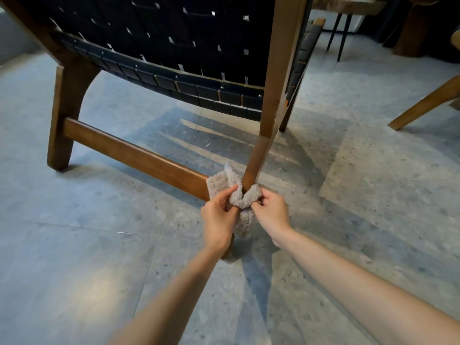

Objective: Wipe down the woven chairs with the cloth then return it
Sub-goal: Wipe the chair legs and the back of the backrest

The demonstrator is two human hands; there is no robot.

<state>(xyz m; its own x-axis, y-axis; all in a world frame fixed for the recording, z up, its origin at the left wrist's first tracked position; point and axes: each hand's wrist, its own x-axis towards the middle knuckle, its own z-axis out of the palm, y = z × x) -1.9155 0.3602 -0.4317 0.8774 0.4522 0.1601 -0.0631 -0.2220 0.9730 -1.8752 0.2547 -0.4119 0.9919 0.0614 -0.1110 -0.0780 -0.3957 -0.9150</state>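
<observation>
A fluffy beige-grey cloth was wrapped around the smooth, tapered wooden leg of the woven chair, low near the speckled grey floor. One end was pinched in the grip of the left hand, the other end in that of the right hand. Flat dark straps were studded to the brown frame.

Top and left edges crop the woven chair, only lower webbing and frame visible. The cloth hides the wood of the near leg where it wraps, the left hand and wrist cover most of the foot, and right hand fingertips are buried in the pile. Right edge crops a second chair to one leg; table up top is cropped too.
</observation>
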